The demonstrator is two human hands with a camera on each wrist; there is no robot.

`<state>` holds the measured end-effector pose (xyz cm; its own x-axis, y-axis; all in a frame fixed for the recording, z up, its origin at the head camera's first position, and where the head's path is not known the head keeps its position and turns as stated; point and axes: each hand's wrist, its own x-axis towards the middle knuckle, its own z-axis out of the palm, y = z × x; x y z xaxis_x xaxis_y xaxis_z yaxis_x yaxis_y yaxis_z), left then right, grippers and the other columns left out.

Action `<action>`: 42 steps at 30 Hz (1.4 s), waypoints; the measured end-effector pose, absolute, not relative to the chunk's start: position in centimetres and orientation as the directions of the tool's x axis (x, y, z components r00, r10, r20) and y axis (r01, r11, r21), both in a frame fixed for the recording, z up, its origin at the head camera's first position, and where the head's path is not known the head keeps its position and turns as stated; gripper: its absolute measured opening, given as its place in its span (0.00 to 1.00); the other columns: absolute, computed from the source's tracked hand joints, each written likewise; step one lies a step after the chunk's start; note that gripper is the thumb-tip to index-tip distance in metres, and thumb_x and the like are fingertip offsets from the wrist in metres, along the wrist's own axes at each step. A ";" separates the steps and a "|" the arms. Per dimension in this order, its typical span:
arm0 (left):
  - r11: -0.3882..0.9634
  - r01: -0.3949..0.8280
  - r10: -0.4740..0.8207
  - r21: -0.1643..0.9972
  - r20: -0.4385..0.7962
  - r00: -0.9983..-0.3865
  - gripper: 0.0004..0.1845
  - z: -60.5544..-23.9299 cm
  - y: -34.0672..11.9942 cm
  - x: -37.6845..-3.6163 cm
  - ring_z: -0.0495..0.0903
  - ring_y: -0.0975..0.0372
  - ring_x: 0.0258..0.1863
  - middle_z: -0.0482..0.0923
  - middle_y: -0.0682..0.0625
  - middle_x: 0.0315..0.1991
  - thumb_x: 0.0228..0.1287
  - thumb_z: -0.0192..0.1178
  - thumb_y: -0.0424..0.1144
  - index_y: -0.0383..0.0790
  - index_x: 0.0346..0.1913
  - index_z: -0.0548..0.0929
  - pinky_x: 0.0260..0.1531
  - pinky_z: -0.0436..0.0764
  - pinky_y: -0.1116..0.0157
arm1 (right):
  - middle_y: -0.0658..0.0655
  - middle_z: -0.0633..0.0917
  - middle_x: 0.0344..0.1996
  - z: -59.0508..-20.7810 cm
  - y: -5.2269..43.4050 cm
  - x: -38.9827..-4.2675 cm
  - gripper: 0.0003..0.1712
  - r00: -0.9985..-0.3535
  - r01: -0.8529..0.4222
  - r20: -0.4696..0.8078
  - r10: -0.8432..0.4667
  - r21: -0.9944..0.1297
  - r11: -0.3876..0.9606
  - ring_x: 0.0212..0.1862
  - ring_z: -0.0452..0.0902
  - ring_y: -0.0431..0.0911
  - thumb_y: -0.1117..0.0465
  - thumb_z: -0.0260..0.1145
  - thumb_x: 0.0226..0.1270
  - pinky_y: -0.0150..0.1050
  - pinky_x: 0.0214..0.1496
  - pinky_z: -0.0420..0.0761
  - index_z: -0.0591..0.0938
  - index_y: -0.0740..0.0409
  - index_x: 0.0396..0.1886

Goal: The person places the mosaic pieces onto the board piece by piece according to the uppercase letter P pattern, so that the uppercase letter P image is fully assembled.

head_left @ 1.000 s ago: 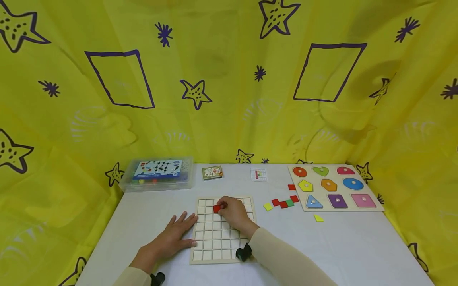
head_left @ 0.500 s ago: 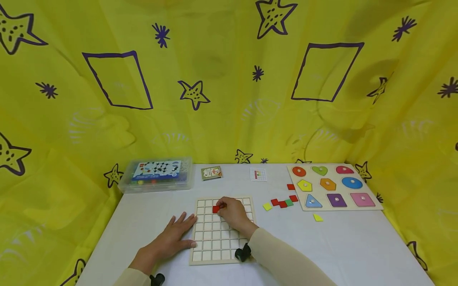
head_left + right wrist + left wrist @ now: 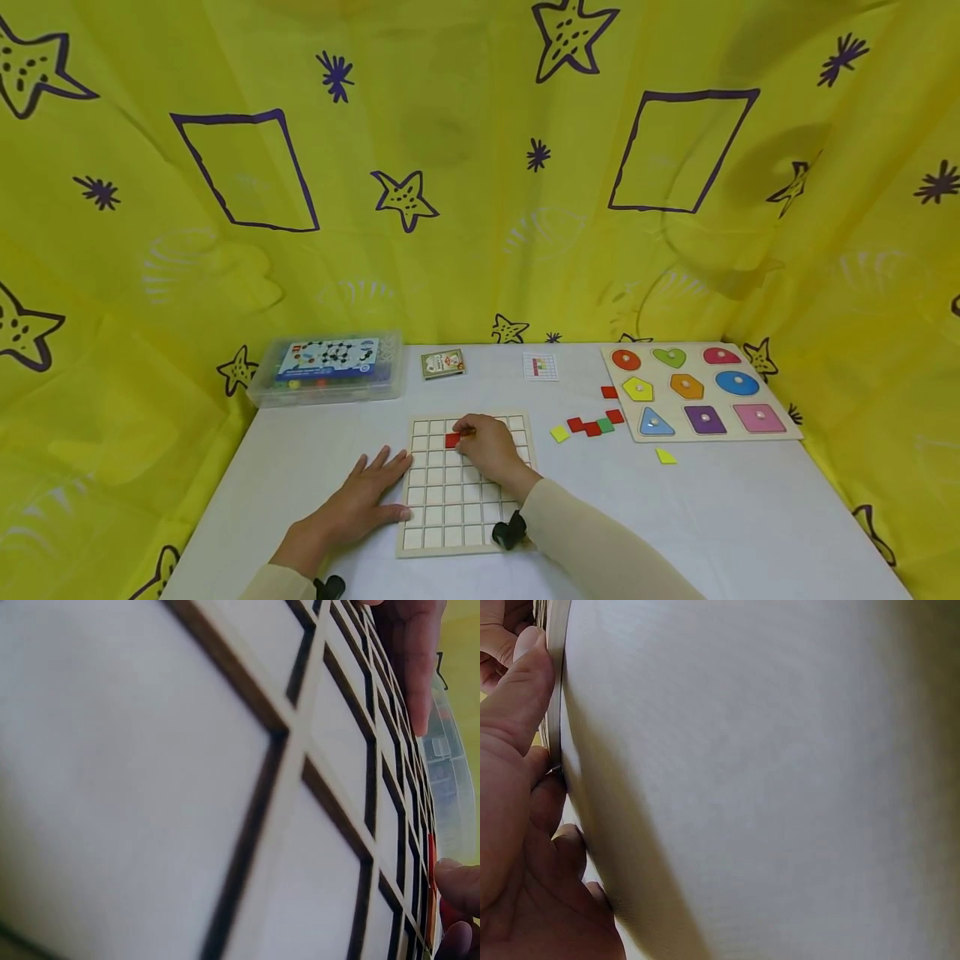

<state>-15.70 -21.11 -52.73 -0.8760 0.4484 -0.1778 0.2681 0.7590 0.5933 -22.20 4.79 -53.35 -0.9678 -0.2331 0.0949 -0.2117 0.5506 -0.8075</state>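
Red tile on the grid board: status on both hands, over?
Right hand pinches red tile at a second-row cell of grid board. Left hand flat, fingers against board's left edge. Nothing blocking; spare tiles lie to the right.

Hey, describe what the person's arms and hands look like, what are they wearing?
Both hands are bare, no gloves or rings visible. The right hand emerges from a long, plain cream sleeve, with a small black device strapped at the wrist. The left hand has the same cream sleeve at the frame's bottom edge and a similar black wrist device.
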 end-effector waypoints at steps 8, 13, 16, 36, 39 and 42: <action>0.762 0.258 0.440 0.594 -0.183 -0.879 0.47 -52.8 -21.0 -15.7 0.44 0.41 0.86 0.59 0.44 0.84 0.68 0.68 0.59 0.40 0.82 0.64 0.82 0.36 0.35 | 0.54 0.89 0.43 -53.3 5.2 -22.5 0.13 -0.970 -0.156 0.048 -0.238 -0.876 0.456 0.46 0.83 0.46 0.69 0.74 0.64 0.47 0.54 0.85 0.89 0.59 0.48; 0.750 0.265 0.449 0.606 -0.172 -0.877 0.47 -52.7 -21.1 -15.6 0.44 0.39 0.85 0.59 0.42 0.83 0.68 0.69 0.58 0.39 0.82 0.64 0.81 0.36 0.34 | 0.56 0.90 0.44 -53.1 5.4 -22.6 0.12 -0.969 -0.147 0.046 -0.243 -0.896 0.419 0.42 0.82 0.43 0.68 0.74 0.66 0.43 0.50 0.84 0.89 0.60 0.49; 0.751 0.265 0.450 0.605 -0.175 -0.876 0.47 -52.7 -21.1 -15.6 0.44 0.39 0.85 0.58 0.42 0.83 0.68 0.68 0.58 0.39 0.82 0.64 0.82 0.35 0.35 | 0.56 0.90 0.45 -52.9 5.5 -22.5 0.12 -0.972 -0.133 0.038 -0.232 -0.903 0.409 0.40 0.80 0.41 0.67 0.74 0.66 0.39 0.47 0.82 0.89 0.59 0.49; 0.760 0.258 0.439 0.596 -0.178 -0.881 0.48 -52.6 -21.0 -15.6 0.45 0.40 0.85 0.59 0.43 0.83 0.67 0.69 0.58 0.39 0.82 0.64 0.82 0.36 0.35 | 0.63 0.86 0.47 -50.7 7.5 -22.5 0.12 -0.976 -0.112 0.065 -0.210 -0.970 0.217 0.40 0.73 0.45 0.68 0.71 0.71 0.30 0.36 0.75 0.88 0.62 0.52; 0.759 0.270 0.446 0.592 -0.171 -0.878 0.48 -52.7 -21.0 -15.6 0.45 0.39 0.85 0.59 0.42 0.83 0.67 0.69 0.58 0.38 0.82 0.64 0.81 0.36 0.34 | 0.67 0.86 0.51 -50.5 8.1 -22.5 0.11 -0.974 -0.121 0.076 -0.212 -0.970 0.212 0.43 0.74 0.46 0.69 0.70 0.72 0.29 0.38 0.76 0.88 0.60 0.52; 0.750 0.281 0.456 0.599 -0.161 -0.875 0.48 -52.8 -21.1 -15.6 0.45 0.38 0.85 0.59 0.41 0.83 0.67 0.69 0.57 0.37 0.82 0.64 0.81 0.36 0.33 | 0.67 0.85 0.53 -50.4 8.9 -22.4 0.12 -0.976 -0.110 0.064 -0.209 -0.970 0.216 0.45 0.74 0.46 0.68 0.71 0.72 0.29 0.39 0.77 0.89 0.57 0.52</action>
